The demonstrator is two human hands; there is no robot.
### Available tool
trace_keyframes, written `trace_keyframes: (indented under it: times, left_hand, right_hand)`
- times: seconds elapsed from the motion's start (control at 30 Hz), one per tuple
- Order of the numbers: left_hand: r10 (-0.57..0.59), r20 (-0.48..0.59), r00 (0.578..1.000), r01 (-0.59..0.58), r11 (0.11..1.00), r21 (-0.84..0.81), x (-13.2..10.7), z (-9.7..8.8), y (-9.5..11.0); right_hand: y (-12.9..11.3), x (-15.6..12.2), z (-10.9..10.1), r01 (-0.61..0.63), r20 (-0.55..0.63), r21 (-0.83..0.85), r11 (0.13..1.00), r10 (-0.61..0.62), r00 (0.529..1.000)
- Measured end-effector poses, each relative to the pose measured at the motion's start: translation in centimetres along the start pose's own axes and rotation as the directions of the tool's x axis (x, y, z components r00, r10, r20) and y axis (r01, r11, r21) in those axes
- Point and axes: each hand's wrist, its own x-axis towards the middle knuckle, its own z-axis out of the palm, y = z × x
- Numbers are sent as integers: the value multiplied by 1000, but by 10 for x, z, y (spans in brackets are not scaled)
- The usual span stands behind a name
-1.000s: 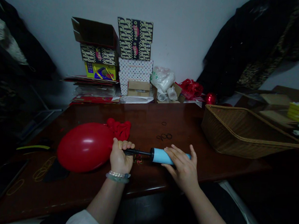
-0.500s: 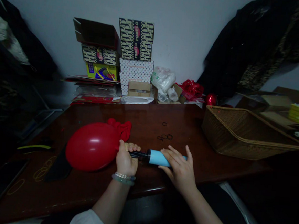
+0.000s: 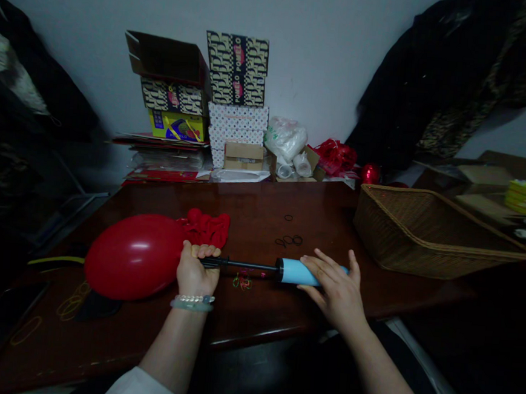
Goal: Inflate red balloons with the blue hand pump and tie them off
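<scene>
In the head view, the left hand (image 3: 197,271) gripped the pump (image 3: 280,270) where the red balloon (image 3: 135,257) met it, over the table (image 3: 326,208); the right hand (image 3: 335,284) clasped its blue sleeve (image 3: 298,272). Even strokes required a tight join and straight rod (image 3: 253,265)

Red and blue at the grip

Balloon (image 3: 133,256), left of left hand (image 3: 197,271): red. Pump (image 3: 279,270), left hand to right hand (image 3: 335,284): pale blue barrel (image 3: 297,272), black rod (image 3: 251,265). Bangle (image 3: 192,306), behind left grip: pale green. Basket (image 3: 391,243), right of grip: woven brown. Carton (image 3: 239,125), far beyond grip: white, multicoloured motifs. Table (image 3: 272,313), beneath: dark reddish-brown.
</scene>
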Motion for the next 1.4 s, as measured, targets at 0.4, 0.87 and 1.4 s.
trace_keyframes:
  times: [0.4, 0.87, 1.4]
  left_hand:
    - [-31, 35, 999, 31, 1000, -3, -9, -3, -16]
    - [-93, 89, 992, 89, 995, 42, -26, -6, -47]
    - [-6, 15, 1000, 6, 1000, 24, -7, 4, -3]
  right_hand:
    - [-23, 4, 1, -41, -34, 10, 999, 41, 999]
    - [-44, 3, 15, -70, -6, 78, 994, 71, 997]
    - [-15, 5, -1, -5, -4, 13, 1000, 5, 1000]
